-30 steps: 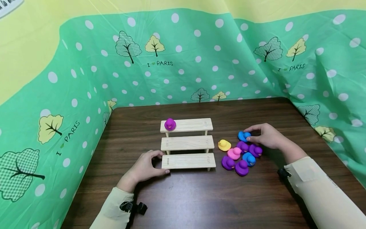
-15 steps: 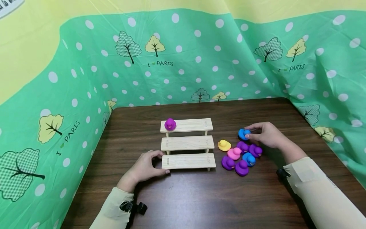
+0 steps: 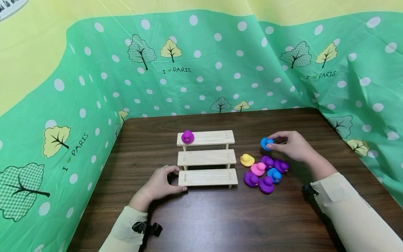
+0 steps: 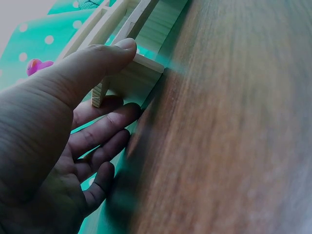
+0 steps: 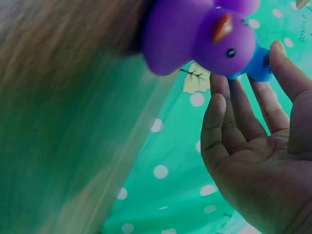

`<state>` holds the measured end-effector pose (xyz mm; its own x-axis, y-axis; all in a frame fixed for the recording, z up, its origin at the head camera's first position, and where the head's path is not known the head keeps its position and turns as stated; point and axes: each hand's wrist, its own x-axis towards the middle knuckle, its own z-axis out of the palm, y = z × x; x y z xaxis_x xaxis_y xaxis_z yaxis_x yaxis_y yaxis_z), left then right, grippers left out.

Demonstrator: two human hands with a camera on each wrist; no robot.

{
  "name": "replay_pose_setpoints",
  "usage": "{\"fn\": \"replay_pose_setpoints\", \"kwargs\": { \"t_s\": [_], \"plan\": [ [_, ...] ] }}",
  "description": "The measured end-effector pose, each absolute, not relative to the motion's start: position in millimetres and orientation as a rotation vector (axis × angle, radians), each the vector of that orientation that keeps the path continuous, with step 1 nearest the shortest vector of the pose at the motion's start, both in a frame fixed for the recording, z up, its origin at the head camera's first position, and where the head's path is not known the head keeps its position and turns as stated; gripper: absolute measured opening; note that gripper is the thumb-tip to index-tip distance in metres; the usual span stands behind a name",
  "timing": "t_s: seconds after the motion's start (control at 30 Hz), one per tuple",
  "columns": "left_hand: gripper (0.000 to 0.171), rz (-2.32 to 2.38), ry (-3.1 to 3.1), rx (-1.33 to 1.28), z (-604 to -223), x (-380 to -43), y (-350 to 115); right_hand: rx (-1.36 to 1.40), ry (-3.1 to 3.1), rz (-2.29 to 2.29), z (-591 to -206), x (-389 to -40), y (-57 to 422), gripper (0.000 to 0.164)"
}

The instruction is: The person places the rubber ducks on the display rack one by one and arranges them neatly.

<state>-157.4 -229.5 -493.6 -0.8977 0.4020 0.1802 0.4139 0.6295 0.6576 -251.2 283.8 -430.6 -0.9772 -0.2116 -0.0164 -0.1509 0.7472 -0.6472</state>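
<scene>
Between thumb and fingers, my right hand [image 3: 292, 145] pinches a blue rubber duck [image 3: 267, 143], just beyond the group of ducks. In the right wrist view, a purple duck [image 5: 226, 41] partly hides this blue duck [image 5: 261, 63]. My left hand [image 3: 158, 183] grips the left end of the lowest step of a three-step wooden stand [image 3: 207, 177]. From the left wrist, the thumb lies over the step's front edge and the index finger touches behind it. A purple duck [image 3: 187, 137] sits at the left end of the top step.
Right of the stand, a yellow duck [image 3: 247, 160], a pink duck [image 3: 258, 169], another blue duck [image 3: 274, 175] and several purple ducks [image 3: 266, 184] cluster on the dark wooden table [image 3: 214, 220]. A green dotted cloth [image 3: 201, 70] hangs around the back and sides.
My right hand has lifted the blue duck and carried it slightly away from the group, toward the back of the table. The left hand and the stand have stayed put.
</scene>
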Motion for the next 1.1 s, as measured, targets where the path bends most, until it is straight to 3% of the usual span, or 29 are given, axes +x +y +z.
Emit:
{"fn": "replay_pose_setpoints", "kwargs": {
  "t_s": [1.1],
  "plan": [
    [0.05,-1.157,-2.818,-0.696,-496.1,-157.9,-229.4,-0.437,2.85,-1.288,-384.0,-240.8,218.7,0.037]
  ]
}}
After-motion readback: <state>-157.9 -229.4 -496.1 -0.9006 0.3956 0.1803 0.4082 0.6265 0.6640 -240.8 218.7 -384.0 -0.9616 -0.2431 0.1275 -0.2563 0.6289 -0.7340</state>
